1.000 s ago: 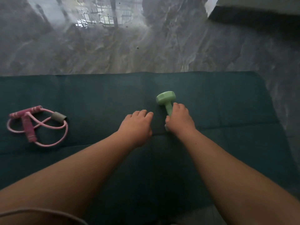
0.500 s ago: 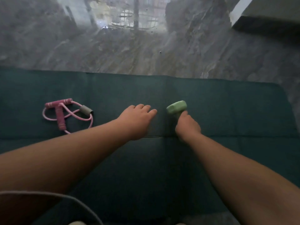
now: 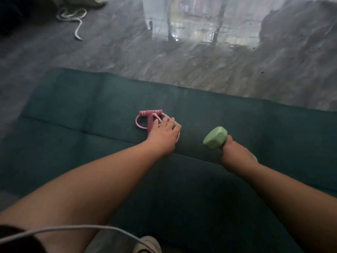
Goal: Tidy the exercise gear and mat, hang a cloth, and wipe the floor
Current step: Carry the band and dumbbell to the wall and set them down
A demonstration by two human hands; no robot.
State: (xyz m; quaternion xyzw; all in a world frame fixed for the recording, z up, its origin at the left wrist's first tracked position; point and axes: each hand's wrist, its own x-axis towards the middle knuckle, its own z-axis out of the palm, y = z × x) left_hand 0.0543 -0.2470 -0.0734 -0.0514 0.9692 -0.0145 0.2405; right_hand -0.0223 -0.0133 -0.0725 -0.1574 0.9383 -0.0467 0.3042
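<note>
A dark green exercise mat (image 3: 82,99) lies across the grey marble floor. My right hand (image 3: 235,152) grips the handle of a light green dumbbell (image 3: 215,137), whose head is tilted up off the mat. My left hand (image 3: 164,134) lies over the pink resistance band (image 3: 149,116) on the mat, fingers spread on its loops and one handle. Whether the fingers have closed round the band is hidden by the back of the hand.
A white cord (image 3: 76,21) lies coiled on the glossy floor (image 3: 200,61) at the far left. A grey cable (image 3: 73,229) hangs close to the camera at the bottom, above a pale shoe (image 3: 145,243). Dark furniture fills the top left corner.
My right hand closed on the dumbbell and lifted it off the mat. My left hand moved left from beside the dumbbell onto the pink band. The view swung left.
</note>
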